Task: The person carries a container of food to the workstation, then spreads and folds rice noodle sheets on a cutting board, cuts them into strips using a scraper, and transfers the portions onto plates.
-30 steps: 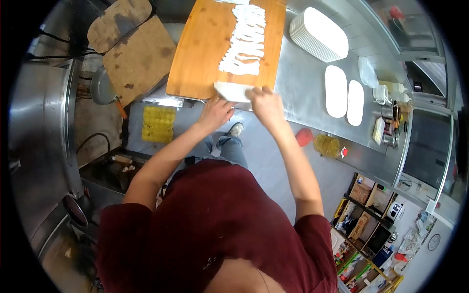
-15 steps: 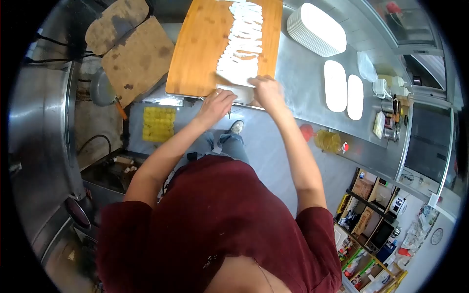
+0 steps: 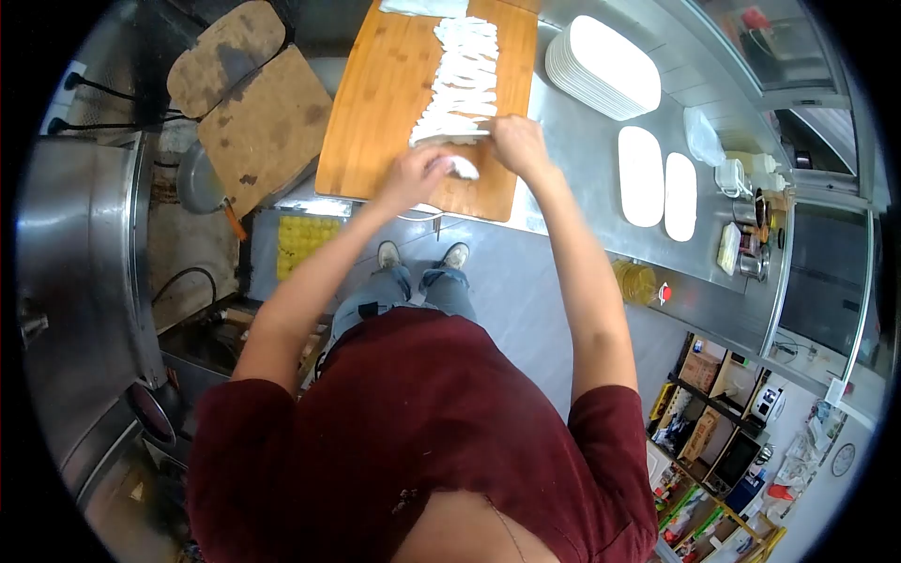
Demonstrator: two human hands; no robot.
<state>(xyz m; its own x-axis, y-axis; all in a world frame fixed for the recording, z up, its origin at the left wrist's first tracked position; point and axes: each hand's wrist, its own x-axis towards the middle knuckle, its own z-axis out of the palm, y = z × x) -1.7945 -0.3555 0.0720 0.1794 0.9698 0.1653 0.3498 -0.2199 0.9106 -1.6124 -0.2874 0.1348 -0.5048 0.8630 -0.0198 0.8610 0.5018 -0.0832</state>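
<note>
A wooden cutting board [image 3: 371, 122] lies on the steel counter, with a long row of white strips [image 3: 465, 80] running up it. My right hand [image 3: 519, 145] is closed at the near right end of the row. It grips what looks like a knife [image 3: 450, 138], whose pale blade lies flat across the lower end of the strips; the handle is hidden by my fingers. Lower and to the left, my left hand [image 3: 415, 178] pinches a small white piece [image 3: 463, 168] above the board. A white cloth or sheet [image 3: 422, 7] lies at the board's far edge.
Stacked white oval plates [image 3: 605, 70] stand to the right of the board, with two oval plates [image 3: 641, 176] nearer. Bottles and containers [image 3: 751, 178] line the right side. Stained boards [image 3: 263, 117] and a pan [image 3: 199, 178] sit at left. An oil jug [image 3: 635, 281] stands below the counter.
Both hands have moved a little farther up the board. A flat whitish piece between them is out of sight, and a small white piece now shows in my left fingers. The view has shifted slightly.
</note>
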